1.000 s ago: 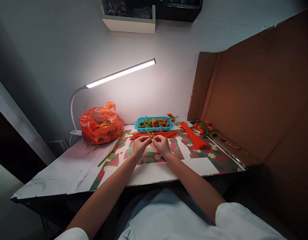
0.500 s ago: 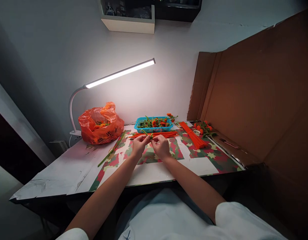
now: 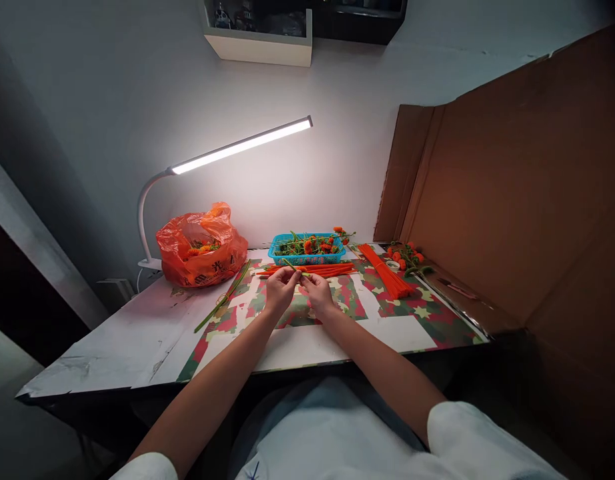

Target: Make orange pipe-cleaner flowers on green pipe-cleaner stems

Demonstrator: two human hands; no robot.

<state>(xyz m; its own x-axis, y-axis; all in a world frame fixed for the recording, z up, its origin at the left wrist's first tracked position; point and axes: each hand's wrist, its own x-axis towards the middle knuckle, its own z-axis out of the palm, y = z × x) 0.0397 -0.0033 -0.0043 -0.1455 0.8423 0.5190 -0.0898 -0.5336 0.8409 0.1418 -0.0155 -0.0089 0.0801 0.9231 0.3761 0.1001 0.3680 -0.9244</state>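
My left hand (image 3: 281, 288) and my right hand (image 3: 317, 291) meet above the middle of the table, fingertips nearly touching. Both are closed in a pinch on a thin green pipe cleaner (image 3: 288, 264), whose end sticks out up and left past my left fingers. Its middle part is hidden by the fingertips. Just behind my hands lie orange pipe cleaners (image 3: 332, 269) in a row. Beyond them a blue basket (image 3: 307, 260) holds green stems and orange flowers (image 3: 308, 247).
On the left stand an orange plastic bag (image 3: 202, 257) with flowers inside and a lit lamp (image 3: 242, 145). Green pipe cleaners (image 3: 222, 300) lie beside the bag. At right are a bundle of orange pipe cleaners (image 3: 384, 273), more orange flowers (image 3: 404, 255), a tape roll (image 3: 392, 265) and a cardboard wall (image 3: 512, 167).
My right hand has turned slightly and its fingers have shifted a little left and lower along the green pipe cleaner. My left hand stays almost in place, still pinching.
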